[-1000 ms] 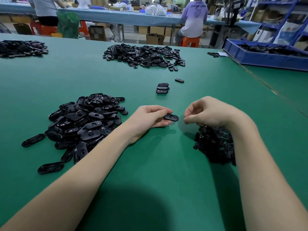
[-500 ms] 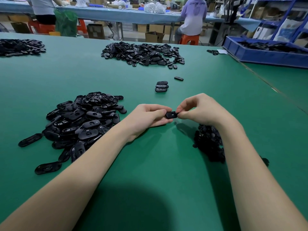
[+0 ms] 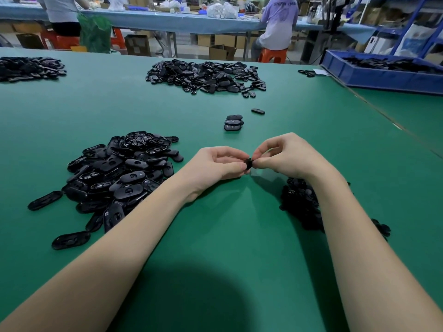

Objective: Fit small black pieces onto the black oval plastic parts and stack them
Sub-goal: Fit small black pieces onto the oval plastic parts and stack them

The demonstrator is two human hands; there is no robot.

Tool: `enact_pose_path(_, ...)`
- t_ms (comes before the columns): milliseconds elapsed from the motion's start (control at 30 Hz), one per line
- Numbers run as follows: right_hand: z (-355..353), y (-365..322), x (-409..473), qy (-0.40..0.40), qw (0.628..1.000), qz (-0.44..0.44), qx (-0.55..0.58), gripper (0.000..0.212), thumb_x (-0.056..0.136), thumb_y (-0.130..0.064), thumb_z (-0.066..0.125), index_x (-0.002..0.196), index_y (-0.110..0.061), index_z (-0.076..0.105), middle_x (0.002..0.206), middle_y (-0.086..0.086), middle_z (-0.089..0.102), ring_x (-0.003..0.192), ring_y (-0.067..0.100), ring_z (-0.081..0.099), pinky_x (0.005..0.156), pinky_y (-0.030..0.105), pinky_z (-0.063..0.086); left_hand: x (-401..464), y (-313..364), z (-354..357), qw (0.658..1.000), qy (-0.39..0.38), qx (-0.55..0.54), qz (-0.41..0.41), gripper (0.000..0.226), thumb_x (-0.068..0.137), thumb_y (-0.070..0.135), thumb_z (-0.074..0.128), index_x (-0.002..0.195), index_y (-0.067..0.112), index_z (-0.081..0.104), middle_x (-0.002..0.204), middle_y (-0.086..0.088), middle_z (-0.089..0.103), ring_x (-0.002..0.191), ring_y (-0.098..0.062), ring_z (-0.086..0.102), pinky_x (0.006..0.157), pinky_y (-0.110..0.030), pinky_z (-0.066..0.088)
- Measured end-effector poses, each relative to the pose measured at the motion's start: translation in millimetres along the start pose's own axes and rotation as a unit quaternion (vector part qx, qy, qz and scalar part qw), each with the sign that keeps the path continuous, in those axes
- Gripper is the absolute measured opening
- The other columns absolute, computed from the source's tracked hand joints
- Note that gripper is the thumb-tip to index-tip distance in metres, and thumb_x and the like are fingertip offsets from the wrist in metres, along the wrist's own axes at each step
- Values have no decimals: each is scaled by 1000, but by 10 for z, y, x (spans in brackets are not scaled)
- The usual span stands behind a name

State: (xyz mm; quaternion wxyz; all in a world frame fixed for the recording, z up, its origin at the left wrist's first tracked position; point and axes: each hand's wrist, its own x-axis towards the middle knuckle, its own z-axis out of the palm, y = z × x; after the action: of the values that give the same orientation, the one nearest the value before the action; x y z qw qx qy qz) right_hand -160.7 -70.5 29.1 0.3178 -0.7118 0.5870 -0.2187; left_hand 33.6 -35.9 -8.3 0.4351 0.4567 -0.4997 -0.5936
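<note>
Your left hand [image 3: 219,165] and right hand [image 3: 288,155] pinch one oval part [image 3: 248,163] between fingertips; far worker's purple shirt [image 3: 279,22] lettering unreadable.

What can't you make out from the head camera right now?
- Oval part: mostly covered by the left hand and right hand; whether the small piece is seated can't be told.
- Pile of small pieces: partly hidden behind the right forearm.
- Blue bin: cut off by the right edge; contents too small to identify.
</note>
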Motion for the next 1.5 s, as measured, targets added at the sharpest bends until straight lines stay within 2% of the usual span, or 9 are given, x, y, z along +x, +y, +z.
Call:
enact_pose_path(267,22,8,-10,-19,999,-6,38,7,86,-18,78,81,-24,78,71,-9,72,50,2,54,49,9,41,11,-19,-6,1000,0,-7,9,23,91,-6,65,111,4,71,105,-15,76,103,-24,73,89,-24,57)
enact_pose_path(467,31,7,16,-20,999,4,49,4,84,-22,80,82,-25,79,66,-11,71,54,6,50,60,21,42,12,-1,20,1000,6,-14,-4,22,94,-5,60,109,5,73,104,-14,77,102,-23,74,85,-20,58)
enact_pose_path(667,42,18,37,-13,998,12,63,8,81,-24,84,85,-23,77,59,-12,61,47,7,40,50,20,33,0,0,8,1000,-1,-5,3,25,94,-5,61,116,5,70,108,-13,76,105,-24,73,88,-22,57)
enact_pose_path(800,43,19,34,-10,996,45,72,18,76,-28,88,89,-23,76,58,-10,58,49,6,44,48,19,32,-2,-7,5,1000,-5,13,3,25,95,-3,62,118,3,69,108,-14,76,106,-23,72,91,-22,56)
enact_pose_path(933,58,19,14,-16,990,97,105,15,74,-27,89,81,-26,76,46,-17,53,55,8,47,44,16,33,-4,-5,2,1000,-6,6,-6,24,96,-4,59,115,4,71,107,-12,77,104,-22,73,90,-21,56)
enact_pose_path(1133,44,13,-18,-29,990,82,111,18,69,-39,91,79,-28,80,52,-15,57,56,8,48,51,23,34,-2,33,-13,999,7,-34,-21,22,96,-5,56,108,2,72,107,-14,76,96,-21,75,84,-19,57)
enact_pose_path(1233,57,8,-21,-33,989,80,118,23,67,-43,92,79,-27,80,58,-14,59,58,9,47,55,26,33,-1,14,27,1000,28,10,-10,19,94,-2,62,108,3,72,104,-12,77,87,-17,74,85,-20,57)
enact_pose_path(1333,78,-3,-21,-39,988,80,123,25,67,-42,92,79,-25,78,62,-11,61,58,9,46,57,26,33,-2,4,47,997,43,62,0,18,89,0,69,106,6,73,98,-13,77,81,-15,70,89,-23,57)
enact_pose_path(1500,74,-22,-31,-56,989,47,130,21,73,-35,88,85,-23,76,73,-11,66,54,6,51,54,22,36,-20,47,27,999,38,1,-12,17,88,-7,67,100,4,71,96,-15,75,83,-19,69,91,-26,58)
